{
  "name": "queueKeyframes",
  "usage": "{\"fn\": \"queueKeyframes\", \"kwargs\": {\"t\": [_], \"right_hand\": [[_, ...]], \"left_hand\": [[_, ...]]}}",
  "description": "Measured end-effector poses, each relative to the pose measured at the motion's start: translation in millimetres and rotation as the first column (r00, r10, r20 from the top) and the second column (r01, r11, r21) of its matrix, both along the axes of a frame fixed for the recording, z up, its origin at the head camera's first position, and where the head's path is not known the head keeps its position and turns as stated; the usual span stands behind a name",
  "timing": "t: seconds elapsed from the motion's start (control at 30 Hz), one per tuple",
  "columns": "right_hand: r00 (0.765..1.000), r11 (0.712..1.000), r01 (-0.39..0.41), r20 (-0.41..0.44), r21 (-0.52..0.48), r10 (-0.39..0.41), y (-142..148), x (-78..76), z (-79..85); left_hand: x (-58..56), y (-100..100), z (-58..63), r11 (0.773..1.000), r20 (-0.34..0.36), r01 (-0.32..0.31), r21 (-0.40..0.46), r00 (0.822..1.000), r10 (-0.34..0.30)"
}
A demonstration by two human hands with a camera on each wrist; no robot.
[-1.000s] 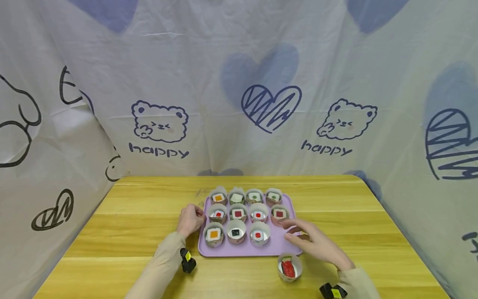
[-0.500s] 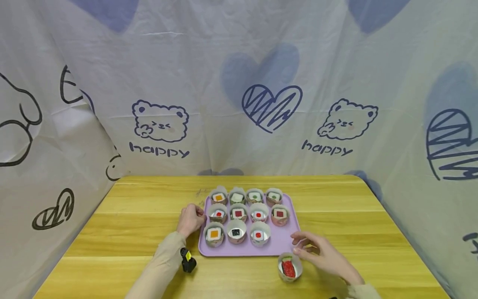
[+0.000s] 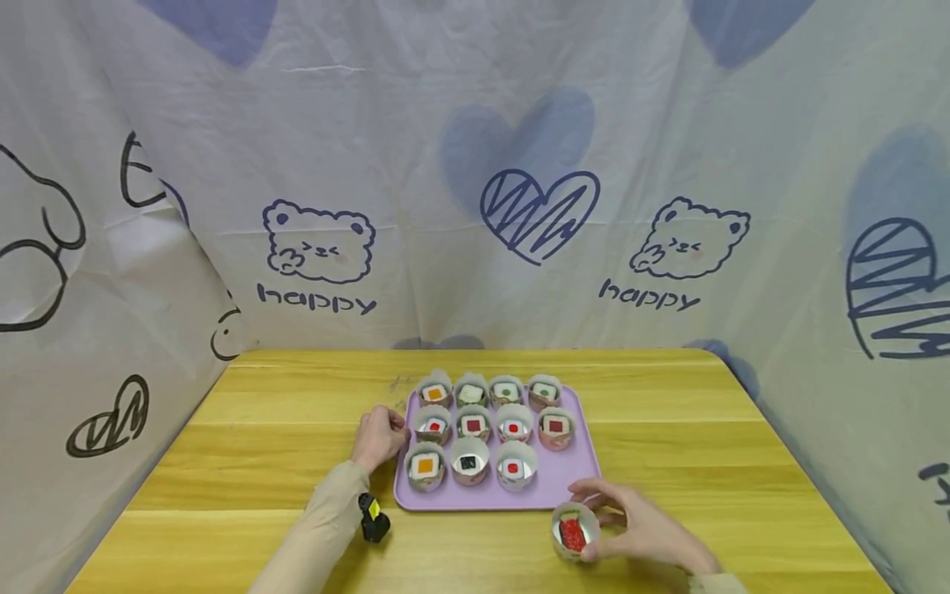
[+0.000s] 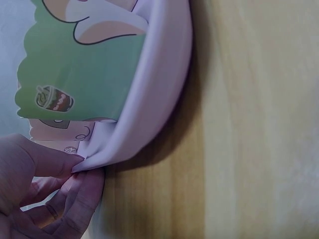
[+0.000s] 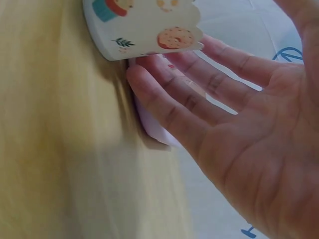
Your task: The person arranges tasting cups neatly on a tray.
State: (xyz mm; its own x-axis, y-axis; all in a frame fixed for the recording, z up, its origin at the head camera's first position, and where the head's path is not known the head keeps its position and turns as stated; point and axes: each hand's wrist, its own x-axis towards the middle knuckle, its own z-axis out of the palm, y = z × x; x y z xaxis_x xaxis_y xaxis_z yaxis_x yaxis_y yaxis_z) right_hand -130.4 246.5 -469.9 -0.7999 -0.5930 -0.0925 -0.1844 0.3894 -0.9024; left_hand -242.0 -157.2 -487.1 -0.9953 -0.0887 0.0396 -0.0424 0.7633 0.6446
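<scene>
My left hand (image 3: 378,437) pinches the left rim of a purple tray (image 3: 549,487); in the left wrist view, thumb and fingers (image 4: 55,164) meet on its edge. Around a paper cup (image 3: 564,554) in front of the tray's right corner, my right hand (image 3: 641,528) spreads thumb and fingers. The cup stands on the table with a red-topped, sushi-like piece (image 3: 572,534) inside. The right wrist view shows the fingers (image 5: 164,104) nearly straight, tips right by the patterned cup wall (image 5: 144,25). The thumb tip overlaps the cup's near side in the head view.
Several paper cups with small sushi-like pieces stand in rows on the tray, such as a cup (image 3: 516,481) at the front. Bare tray shows at its front right corner. A wooden table (image 3: 668,396) lies beneath, with a printed cloth (image 3: 416,165) hanging behind.
My right hand has moved from over the tray's right side toward me, down around the cup with the red-topped piece. The left hand and tray have stayed put.
</scene>
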Motion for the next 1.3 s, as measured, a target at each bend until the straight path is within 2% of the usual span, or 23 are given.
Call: {"fn": "queueKeyframes", "kwargs": {"t": [0.17,0.37,0.53,0.67,0.87,0.97,1.3], "right_hand": [[0.999,1.000,-0.011,0.030,0.002,0.011,-3,0.1,-4.6],[0.994,0.998,-0.051,0.094,-0.045,0.055,-4,0.4,-5.6],[0.992,0.994,-0.084,0.092,-0.075,0.091,-6,-0.7,-8.0],[0.993,0.992,-0.099,0.050,-0.074,0.103,-7,-0.1,-9.7],[0.990,0.995,-0.065,-0.119,0.072,0.073,-11,1.5,-9.2],[0.984,0.992,-0.039,-0.168,0.122,0.059,-12,1.6,-9.1],[0.981,0.990,-0.023,-0.187,0.141,0.050,-13,0.0,-10.3]], "left_hand": [[0.9,0,0.1,1.000,0.010,0.000,0.003,1.000,0.000],[2.0,0,0.8,1.000,-0.004,0.003,0.001,1.000,-0.003],[3.0,0,3.0,1.000,-0.011,0.008,-0.004,1.000,-0.008],[3.7,0,3.2,1.000,-0.001,0.002,-0.003,1.000,-0.002],[3.2,2,3.4,1.000,0.000,-0.004,-0.003,1.000,0.004],[2.9,2,3.1,1.000,-0.001,-0.006,0.002,1.000,0.006],[2.6,2,3.0,1.000,-0.003,-0.012,-0.005,1.000,0.012]]}}
